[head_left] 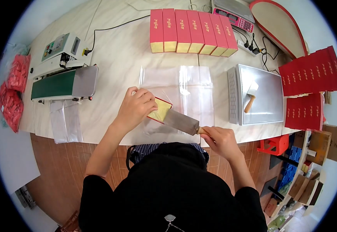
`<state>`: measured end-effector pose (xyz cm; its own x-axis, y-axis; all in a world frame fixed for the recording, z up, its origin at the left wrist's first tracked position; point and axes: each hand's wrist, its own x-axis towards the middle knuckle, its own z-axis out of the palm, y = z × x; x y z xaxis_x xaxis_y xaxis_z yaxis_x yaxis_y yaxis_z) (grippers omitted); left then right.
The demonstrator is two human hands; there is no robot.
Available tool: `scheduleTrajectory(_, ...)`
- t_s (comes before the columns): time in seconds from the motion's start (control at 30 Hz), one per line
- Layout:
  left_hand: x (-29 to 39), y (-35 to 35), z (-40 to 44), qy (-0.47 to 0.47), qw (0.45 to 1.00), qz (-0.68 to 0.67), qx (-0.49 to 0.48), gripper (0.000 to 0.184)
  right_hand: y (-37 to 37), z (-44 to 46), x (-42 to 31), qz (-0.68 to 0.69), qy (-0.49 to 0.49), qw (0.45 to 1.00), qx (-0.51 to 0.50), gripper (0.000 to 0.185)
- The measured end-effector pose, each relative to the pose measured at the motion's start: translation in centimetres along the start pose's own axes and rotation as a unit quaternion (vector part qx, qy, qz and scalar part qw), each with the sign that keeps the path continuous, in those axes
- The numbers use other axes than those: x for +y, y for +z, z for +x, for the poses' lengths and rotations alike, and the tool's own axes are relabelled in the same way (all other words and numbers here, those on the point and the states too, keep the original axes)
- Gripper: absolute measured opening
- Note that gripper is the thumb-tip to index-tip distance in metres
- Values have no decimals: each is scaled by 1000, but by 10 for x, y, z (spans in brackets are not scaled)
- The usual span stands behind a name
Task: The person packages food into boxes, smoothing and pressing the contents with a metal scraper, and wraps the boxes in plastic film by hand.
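Observation:
My left hand (137, 105) grips a small red box whose pale yellow end (160, 110) faces up and toward the right. Fingers wrap around the box's left side and hide much of it. In my right hand (222, 140) is a scraper (181, 122) with a broad metal blade and a wooden handle. Its blade tip lies against the yellow end of the box. Beneath both hands, clear plastic sheets (193, 83) are spread on the marbled table (118, 50). Something clear and shiny seems to cover the box end.
Several red boxes (189, 29) stand in a row at the back. To the right, a metal-topped unit (269, 92) carries a second scraper (249, 103), beside stacked red boxes (309, 77). A machine with a green belt (54, 83) sits left; a scale (234, 19) and cables lie behind.

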<state>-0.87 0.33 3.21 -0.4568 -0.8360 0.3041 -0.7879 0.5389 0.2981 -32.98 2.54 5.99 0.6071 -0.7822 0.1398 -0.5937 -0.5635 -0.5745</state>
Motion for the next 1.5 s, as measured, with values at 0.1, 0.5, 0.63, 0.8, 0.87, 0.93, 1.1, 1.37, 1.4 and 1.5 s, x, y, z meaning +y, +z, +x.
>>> scheduleTrajectory(0.1, -1, 2, 1, 4, 1000, 6, 4, 12, -2, -6, 0, 16, 17, 1000, -2, 15)
scheduleTrajectory(0.5, -4, 4, 2, -13, 1000, 15, -1, 13, 32, 14, -10, 58, -2, 998, 2, 17)
scheduleTrajectory(0.63, -6, 7, -3, 4, 998, 55, 29, 5, 31, 22, -8, 30, 4, 999, 28, 15)
scheduleTrajectory(0.8, -6, 1, -1, 1, 996, 72, 49, 15, 32, 29, -6, 18, 8, 999, 27, 15)
scheduleTrajectory(0.87, -1, -6, 11, -21, 996, 48, 73, 35, 31, 32, -6, 10, 6, 1000, 23, 15)
scheduleTrajectory(0.93, 2, -9, 24, -21, 998, 25, 55, 41, 31, 33, -6, 13, 7, 1000, 22, 15)
scheduleTrajectory(1.1, -5, -1, 35, 11, 1000, 1, 9, 31, 34, 36, -4, 20, 9, 999, 33, 14)
scheduleTrajectory(1.37, -10, 2, 16, 89, 996, -5, -30, 5, 34, 36, -7, 6, 26, 999, 35, 15)
scheduleTrajectory(1.4, -9, 3, 14, 91, 995, -5, -31, 5, 34, 36, -8, 6, 28, 999, 36, 15)
scheduleTrajectory(1.5, -6, 5, 10, 95, 995, 15, -20, 6, 33, 37, -9, 1, 29, 999, 34, 15)
